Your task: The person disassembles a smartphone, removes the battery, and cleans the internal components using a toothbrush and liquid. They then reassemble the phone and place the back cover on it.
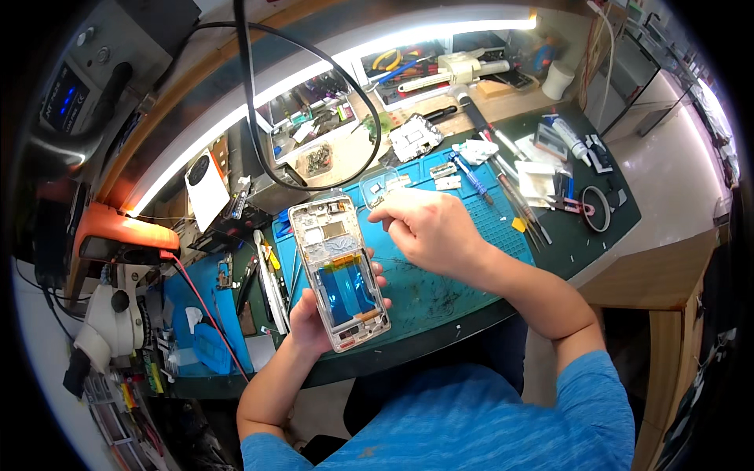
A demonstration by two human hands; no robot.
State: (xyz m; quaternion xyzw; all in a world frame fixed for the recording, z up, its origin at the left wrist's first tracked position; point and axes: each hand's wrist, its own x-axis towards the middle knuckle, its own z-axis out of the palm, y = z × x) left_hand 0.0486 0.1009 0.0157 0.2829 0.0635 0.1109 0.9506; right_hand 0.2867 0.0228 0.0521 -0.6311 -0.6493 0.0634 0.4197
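My left hand (310, 320) is wrapped round an opened smartphone frame (338, 275), thumb on its left edge and fingertips on its right. Inside the frame, a shiny blue film-like panel (345, 291) fills the lower half, and bare metal recesses show above. My right hand (430, 230) hovers just right of the phone's top end, apart from it. Its thumb and index finger are curled together; whatever may be between them is hidden or too small to name. Beyond those fingertips, a small clear plastic box (380, 185) with tiny parts lies on the blue work mat (424, 302).
Right of my right hand lie a blue screwdriver (471, 180), tweezers (528, 206) and a tape roll (595, 209). A black cable (375, 118) loops down ahead. An orange meter (126, 235) stands at the left, its red lead trailing down. Tool trays (310, 110) line the back.
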